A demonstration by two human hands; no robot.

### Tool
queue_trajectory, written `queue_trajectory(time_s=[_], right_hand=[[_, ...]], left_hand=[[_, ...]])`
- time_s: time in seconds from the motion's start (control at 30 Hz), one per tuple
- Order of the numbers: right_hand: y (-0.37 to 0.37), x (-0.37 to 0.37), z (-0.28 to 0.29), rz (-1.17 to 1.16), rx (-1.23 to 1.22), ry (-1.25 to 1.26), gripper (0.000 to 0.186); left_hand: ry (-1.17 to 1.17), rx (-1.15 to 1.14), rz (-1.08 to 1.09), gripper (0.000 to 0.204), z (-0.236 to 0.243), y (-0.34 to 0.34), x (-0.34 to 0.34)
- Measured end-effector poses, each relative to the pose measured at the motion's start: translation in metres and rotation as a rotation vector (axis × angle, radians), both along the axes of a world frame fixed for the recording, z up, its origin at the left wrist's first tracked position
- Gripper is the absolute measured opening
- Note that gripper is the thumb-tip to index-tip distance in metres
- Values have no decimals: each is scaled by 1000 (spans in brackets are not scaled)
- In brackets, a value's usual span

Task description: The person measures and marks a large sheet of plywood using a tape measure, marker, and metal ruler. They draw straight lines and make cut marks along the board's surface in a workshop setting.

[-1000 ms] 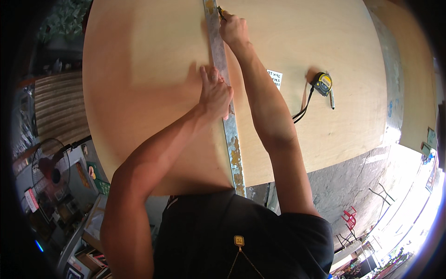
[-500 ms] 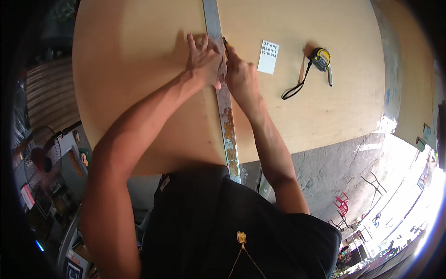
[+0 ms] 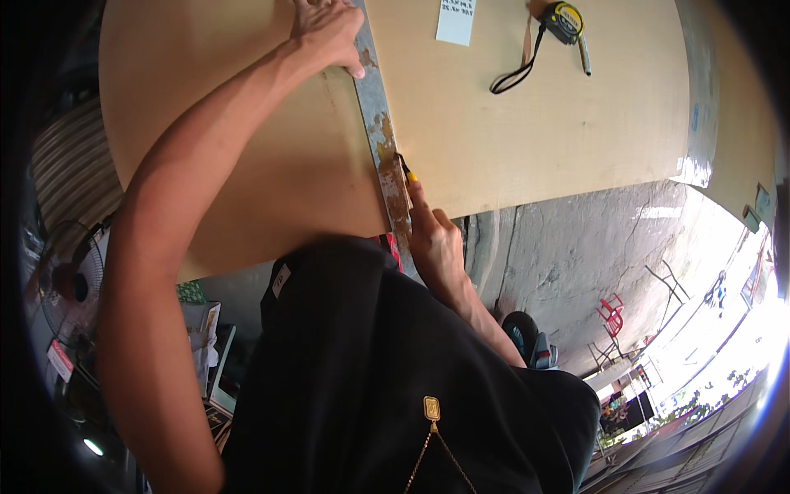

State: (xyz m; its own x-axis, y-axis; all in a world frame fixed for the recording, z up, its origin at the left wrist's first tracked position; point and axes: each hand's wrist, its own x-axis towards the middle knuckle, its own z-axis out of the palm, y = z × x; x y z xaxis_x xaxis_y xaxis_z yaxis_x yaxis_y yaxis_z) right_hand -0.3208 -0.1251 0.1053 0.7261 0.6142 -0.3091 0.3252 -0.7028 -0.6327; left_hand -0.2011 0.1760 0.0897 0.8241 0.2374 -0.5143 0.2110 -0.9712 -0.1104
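Note:
A long metal straightedge point(image 3: 372, 95), rusty and paint-flaked, lies across a pale wooden board point(image 3: 527, 140) and runs toward my body. My left hand point(image 3: 329, 33) presses down at its far part, fingers spread and thumb on the metal; some fingertips are cut off by the upper edge of the view. Close to the board's near edge, my right hand point(image 3: 436, 243) grips a yellow and black utility knife point(image 3: 410, 171). The knife's tip is against the right side of the straightedge, with my index finger stretched along its handle.
On the board's far right lie a white note card point(image 3: 455, 20) with handwriting, a yellow and black tape measure point(image 3: 564, 22) with a strap, and a pen-like stick point(image 3: 585, 56). A fan point(image 3: 78, 284) stands at lower left, a red chair point(image 3: 611, 314) off to the right.
My right hand has drawn the knife along the straightedge toward my body. My left hand stays on the metal, now farther from the right hand, and the view has shifted.

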Motion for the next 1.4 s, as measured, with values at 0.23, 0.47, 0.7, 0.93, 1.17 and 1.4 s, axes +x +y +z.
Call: queue_trajectory(time_s=[0.23, 0.47, 0.7, 0.93, 1.17, 1.4], right_hand=[[-67, -60, 7, -32, -127, 106, 58], [-131, -105, 23, -108, -306, 203, 50], [-58, -27, -15, -553, 2, 138, 42], [84, 44, -62, -411, 44, -199, 84], [-40, -89, -19, -327, 427, -329, 55], [-393, -285, -93, -823, 13, 292, 42]], left_hand=[[-6, -2, 14, 102, 3, -2, -3], [-16, -4, 12, 109, 2, 2, -7], [17, 69, -42, 104, 10, -3, 6], [15, 99, 26, 109, 12, -5, -9], [-149, 277, 240, 109, 4, -24, -44], [-690, 92, 308, 74, -43, -188, -94]])
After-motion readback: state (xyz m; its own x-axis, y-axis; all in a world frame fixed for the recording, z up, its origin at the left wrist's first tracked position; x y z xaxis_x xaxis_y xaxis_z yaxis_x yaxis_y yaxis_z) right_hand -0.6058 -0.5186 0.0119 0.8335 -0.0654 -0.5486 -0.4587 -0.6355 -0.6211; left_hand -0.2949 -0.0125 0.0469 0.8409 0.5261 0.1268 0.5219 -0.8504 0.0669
